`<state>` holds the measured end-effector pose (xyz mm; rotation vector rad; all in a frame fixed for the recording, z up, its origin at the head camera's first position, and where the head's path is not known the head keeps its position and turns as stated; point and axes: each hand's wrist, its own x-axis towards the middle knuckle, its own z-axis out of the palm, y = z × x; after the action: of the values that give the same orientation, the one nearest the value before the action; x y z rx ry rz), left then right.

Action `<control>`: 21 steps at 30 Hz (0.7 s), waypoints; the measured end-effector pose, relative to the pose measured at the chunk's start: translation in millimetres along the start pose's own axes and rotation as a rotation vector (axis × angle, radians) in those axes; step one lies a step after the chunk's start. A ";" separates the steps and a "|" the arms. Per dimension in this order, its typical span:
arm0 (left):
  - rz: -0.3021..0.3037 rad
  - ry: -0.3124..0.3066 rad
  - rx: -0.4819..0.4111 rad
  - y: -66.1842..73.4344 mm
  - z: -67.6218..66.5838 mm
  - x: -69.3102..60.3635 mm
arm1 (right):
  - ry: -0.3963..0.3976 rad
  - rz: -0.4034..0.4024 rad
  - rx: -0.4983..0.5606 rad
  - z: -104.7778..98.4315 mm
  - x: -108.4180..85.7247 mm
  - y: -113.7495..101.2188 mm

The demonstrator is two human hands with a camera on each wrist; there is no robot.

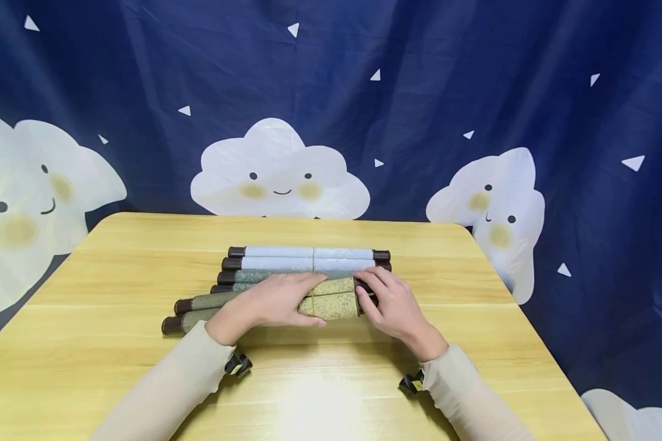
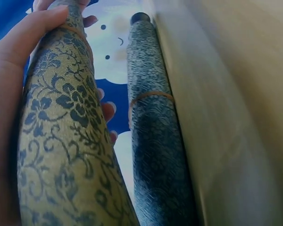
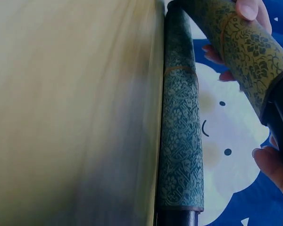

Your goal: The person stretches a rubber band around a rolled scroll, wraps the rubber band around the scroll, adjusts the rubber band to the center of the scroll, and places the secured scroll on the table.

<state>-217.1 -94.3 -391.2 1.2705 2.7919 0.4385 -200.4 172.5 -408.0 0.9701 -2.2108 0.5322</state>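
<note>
Two olive-gold patterned hanging scrolls lie at the front of a row in the head view, their dark end knobs (image 1: 171, 325) at left. My left hand (image 1: 270, 300) grips the nearer gold scroll (image 1: 333, 303) near its middle, thumb in front and fingers over the far side. At the right end, my right hand (image 1: 396, 306) holds its dark knob (image 3: 280, 115). A tie cord is wrapped round this scroll (image 2: 61, 127). Beyond stands a blue-green patterned scroll (image 3: 181, 136), also tied. The hands hide part of the gold pair.
Behind the gold pair, two green-grey scrolls (image 1: 243, 277) and two white scrolls (image 1: 278, 252) with dark knobs lie in parallel on the wooden table (image 1: 116, 269). A dark blue curtain (image 1: 331, 73) with cloud faces hangs behind the table's far edge.
</note>
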 end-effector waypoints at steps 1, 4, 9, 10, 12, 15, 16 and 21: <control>-0.006 0.003 0.003 -0.2 0.8 -1.6 | -0.005 -0.001 -0.005 0.4 0.1 0.5; -0.025 0.016 0.017 -1.3 2.4 -6.3 | -0.016 0.001 -0.015 0.6 -0.2 2.1; -0.037 0.027 0.016 -5.2 2.4 -12.8 | -0.018 0.020 -0.008 -2.8 -0.2 4.2; -0.040 0.028 0.014 -6.0 2.0 -14.1 | -0.014 0.021 -0.007 -3.4 0.1 4.5; -0.050 0.024 0.020 -7.5 1.6 -16.3 | -0.002 0.022 -0.006 -4.1 0.4 4.9; -0.064 0.019 0.026 -8.4 0.6 -18.3 | 0.016 0.018 -0.007 -4.2 0.9 5.5; -0.068 0.020 0.026 -8.0 0.1 -18.4 | 0.022 0.019 -0.007 -4.1 1.0 5.6; -0.056 0.047 -0.017 -2.0 -0.6 -12.6 | 0.044 0.031 0.000 -3.8 1.6 5.3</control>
<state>-210.3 -105.1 -392.1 1.1906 2.8472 0.4944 -203.8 177.4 -404.7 0.9163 -2.1901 0.5621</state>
